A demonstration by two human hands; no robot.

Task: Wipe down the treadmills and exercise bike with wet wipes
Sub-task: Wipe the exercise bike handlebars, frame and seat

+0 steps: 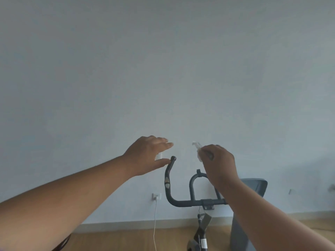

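The exercise bike's dark handlebar (188, 202) stands low in the middle, with its left grip (169, 171) rising upright. My left hand (146, 156) hovers just left of that grip's top end, fingers spread, thumb nearly touching it. My right hand (219, 163) is raised above the right side of the handlebar, fingers closed on a crumpled white wet wipe (197, 149) that sticks out to its upper left. The right grip is hidden behind my right hand and forearm. The bike frame (200, 234) runs down below.
A pale blue wall fills most of the view. A grey treadmill console and upright (253, 189) stand behind my right arm. A wall socket (156, 196) with a white cable (155, 225) hangs left of the bike. Wooden floor (126, 240) lies below.
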